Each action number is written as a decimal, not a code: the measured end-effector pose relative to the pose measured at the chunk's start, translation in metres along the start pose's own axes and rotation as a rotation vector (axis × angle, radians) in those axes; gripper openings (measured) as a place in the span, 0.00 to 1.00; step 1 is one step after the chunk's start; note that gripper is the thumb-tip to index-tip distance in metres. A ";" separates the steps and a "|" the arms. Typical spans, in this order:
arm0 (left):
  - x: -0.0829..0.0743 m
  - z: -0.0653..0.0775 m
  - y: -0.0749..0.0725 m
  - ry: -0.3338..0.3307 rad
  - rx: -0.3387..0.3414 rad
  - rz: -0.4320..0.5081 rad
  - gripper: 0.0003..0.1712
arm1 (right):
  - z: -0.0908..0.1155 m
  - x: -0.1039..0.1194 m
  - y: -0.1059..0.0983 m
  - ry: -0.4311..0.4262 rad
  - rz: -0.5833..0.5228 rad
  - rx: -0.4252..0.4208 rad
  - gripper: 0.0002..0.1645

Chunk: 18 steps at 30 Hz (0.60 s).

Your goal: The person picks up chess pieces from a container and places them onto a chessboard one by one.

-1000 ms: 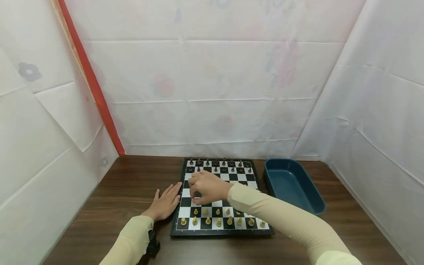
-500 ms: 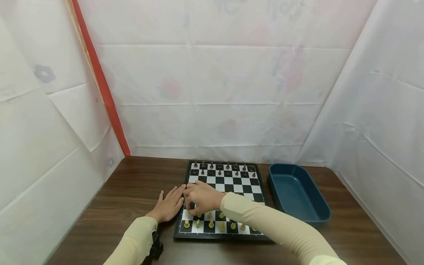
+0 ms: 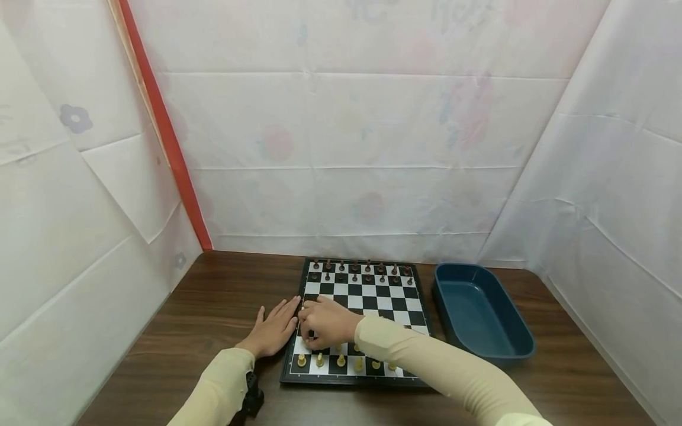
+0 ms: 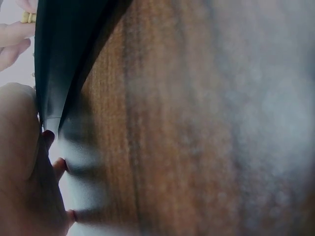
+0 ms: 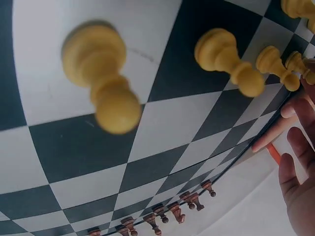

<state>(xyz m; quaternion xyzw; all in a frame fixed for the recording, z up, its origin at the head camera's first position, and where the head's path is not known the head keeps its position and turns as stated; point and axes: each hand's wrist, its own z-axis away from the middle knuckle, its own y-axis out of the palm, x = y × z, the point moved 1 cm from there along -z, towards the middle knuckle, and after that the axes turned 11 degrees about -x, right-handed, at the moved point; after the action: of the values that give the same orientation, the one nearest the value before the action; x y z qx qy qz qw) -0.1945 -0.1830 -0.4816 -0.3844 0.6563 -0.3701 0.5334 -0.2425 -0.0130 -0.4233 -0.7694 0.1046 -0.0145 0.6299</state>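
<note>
The black-and-white chessboard lies on the wooden table. Over its near left part my right hand pinches a pale yellow pawn between thumb and fingers, low over the squares. In the left wrist view a bit of this pawn shows between the fingertips. More yellow pawns stand beside it in a row. My left hand rests with straight, spread fingers along the board's left edge, fingertips at the rim. The right forearm hides part of the board's near right side.
Dark red chess pieces line the board's two far rows. Yellow pieces stand along the near row. A blue tray stands right of the board. White cloth walls enclose the back and sides of the table.
My right hand has come down and nearer, from mid-board to the left end of the near pawn row. The left hand stays at the board's edge. The head view has shifted slightly.
</note>
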 end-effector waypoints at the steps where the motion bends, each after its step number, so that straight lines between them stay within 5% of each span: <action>1: -0.001 0.000 0.000 0.001 -0.001 0.000 0.30 | 0.001 0.000 0.000 0.002 0.002 0.001 0.04; 8: -0.004 -0.004 0.001 -0.003 0.008 0.003 0.30 | 0.006 -0.009 -0.012 0.053 -0.029 -0.001 0.10; 18: 0.001 -0.019 -0.009 -0.003 -0.004 -0.005 0.31 | 0.032 -0.036 -0.062 0.130 -0.024 -0.090 0.10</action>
<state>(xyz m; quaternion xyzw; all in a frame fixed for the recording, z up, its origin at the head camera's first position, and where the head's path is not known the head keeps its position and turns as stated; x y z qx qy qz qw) -0.2123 -0.1865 -0.4712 -0.3877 0.6552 -0.3696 0.5327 -0.2638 0.0354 -0.3654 -0.7955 0.1368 -0.0671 0.5864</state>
